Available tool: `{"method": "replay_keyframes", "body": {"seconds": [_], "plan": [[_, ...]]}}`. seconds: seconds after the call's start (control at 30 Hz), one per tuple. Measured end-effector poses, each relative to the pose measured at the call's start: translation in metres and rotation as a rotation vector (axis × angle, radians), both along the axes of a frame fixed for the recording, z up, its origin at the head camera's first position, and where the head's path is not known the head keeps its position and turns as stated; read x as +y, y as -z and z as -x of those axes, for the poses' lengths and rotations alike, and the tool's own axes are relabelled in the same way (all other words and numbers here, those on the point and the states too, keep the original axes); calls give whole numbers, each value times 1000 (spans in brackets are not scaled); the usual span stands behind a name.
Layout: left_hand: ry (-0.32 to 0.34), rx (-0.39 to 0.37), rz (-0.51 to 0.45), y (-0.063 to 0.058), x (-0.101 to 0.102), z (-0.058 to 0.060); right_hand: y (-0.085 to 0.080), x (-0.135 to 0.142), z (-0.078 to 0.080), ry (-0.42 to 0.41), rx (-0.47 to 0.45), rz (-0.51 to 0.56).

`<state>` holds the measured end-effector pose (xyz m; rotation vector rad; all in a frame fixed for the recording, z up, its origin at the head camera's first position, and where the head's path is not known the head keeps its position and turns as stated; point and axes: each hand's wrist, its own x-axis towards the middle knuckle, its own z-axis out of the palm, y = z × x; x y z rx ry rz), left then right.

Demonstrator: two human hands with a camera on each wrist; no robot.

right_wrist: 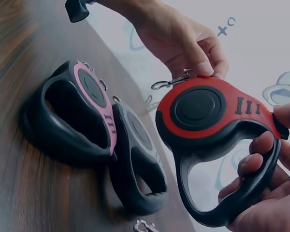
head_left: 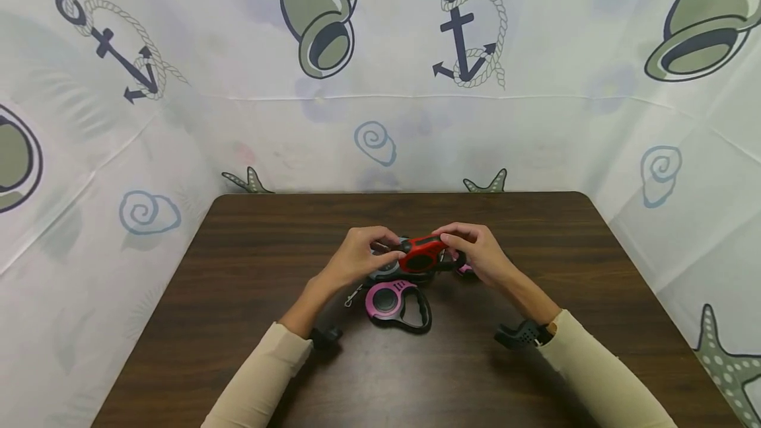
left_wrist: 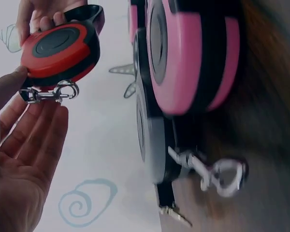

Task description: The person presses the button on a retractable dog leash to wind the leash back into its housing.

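Observation:
Both hands hold a red and black retractable dog leash (head_left: 419, 257) above the table. My left hand (head_left: 351, 257) pinches its rounded end near the metal clip (left_wrist: 50, 93), thumb on one side. Fingers of my right hand (right_wrist: 275, 198) curl through and around its black loop handle (right_wrist: 251, 193), with the thumb near the button. Beneath it lies a grey retractable leash (right_wrist: 135, 133), partly hidden in the head view. Closer to the front, a pink and black retractable leash (head_left: 377, 306) lies on the table, its metal clip (head_left: 353, 295) pointing left.
Another pink item (head_left: 466, 269) shows partly behind my right hand. The dark wooden table (head_left: 250, 322) extends around the leashes. White patterned cloth (head_left: 404, 137) hangs at the back and sides. A dark wrist device (head_left: 523, 334) sits on my right wrist.

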<state>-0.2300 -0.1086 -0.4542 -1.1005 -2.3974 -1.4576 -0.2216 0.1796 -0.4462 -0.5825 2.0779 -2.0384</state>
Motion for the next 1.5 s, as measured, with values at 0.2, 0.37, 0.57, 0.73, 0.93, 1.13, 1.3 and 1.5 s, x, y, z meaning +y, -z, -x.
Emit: {"method": "replay_keyframes", "body": {"seconds": [0.2, 0.37, 0.57, 0.73, 0.93, 1.13, 1.3, 1.5], "plan": [[22, -22, 20, 0, 15, -6, -1, 15, -3, -22, -5, -45], [34, -41, 64, -1, 28, -12, 1, 30, -6, -25, -13, -102], [49, -77, 97, 4, 44, -18, 6, 47, -8, -55, -30, -117], [57, -129, 105, 7, 58, -22, 10, 60, -11, -74, -39, -119], [46, -145, 163, 10, 71, -26, 13, 75, -21, -46, -86, -168], [56, -157, 215, 15, 84, -28, 20, 88, -31, -23, -127, -214], [62, -166, 234, 21, 92, -27, 27, 92, -36, -24, -160, -225], [58, -201, 290, 24, 99, -28, 35, 95, -40, 2, -214, -238]]}}
